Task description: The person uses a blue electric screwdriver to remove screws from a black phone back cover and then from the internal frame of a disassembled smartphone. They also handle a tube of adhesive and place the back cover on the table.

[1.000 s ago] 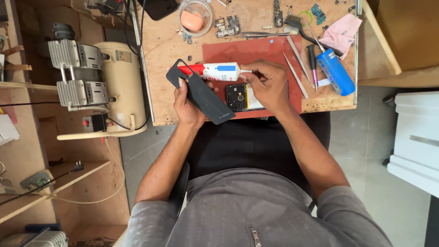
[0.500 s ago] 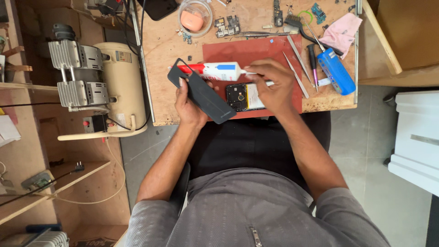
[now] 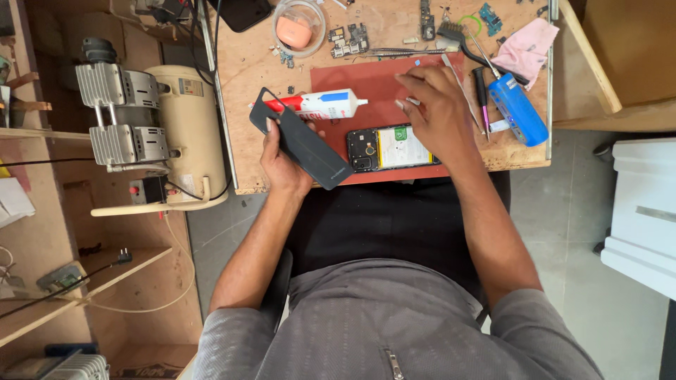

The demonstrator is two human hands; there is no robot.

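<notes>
My left hand (image 3: 282, 160) grips a dark grey phone back cover (image 3: 304, 146), holding it tilted over the bench's front edge. An opened phone (image 3: 391, 148) with its insides exposed lies on a red mat (image 3: 380, 81). My right hand (image 3: 438, 107) hovers just above the mat, over the phone's right end. Its fingers are loosely spread and hold nothing. A white glue tube (image 3: 325, 105) with a red end lies on the mat, between the cover and my right hand.
On the wooden bench (image 3: 246, 91) lie a blue cylinder (image 3: 517, 109), screwdrivers, a pink cloth (image 3: 524, 43), small circuit boards (image 3: 348, 39), tweezers and a round clear dish with an orange case (image 3: 296, 29). A cream compressor (image 3: 176, 134) stands at the left.
My right hand has let go of the glue tube's tip and moved right. The tube now rests on the mat. My left hand still holds the cover.
</notes>
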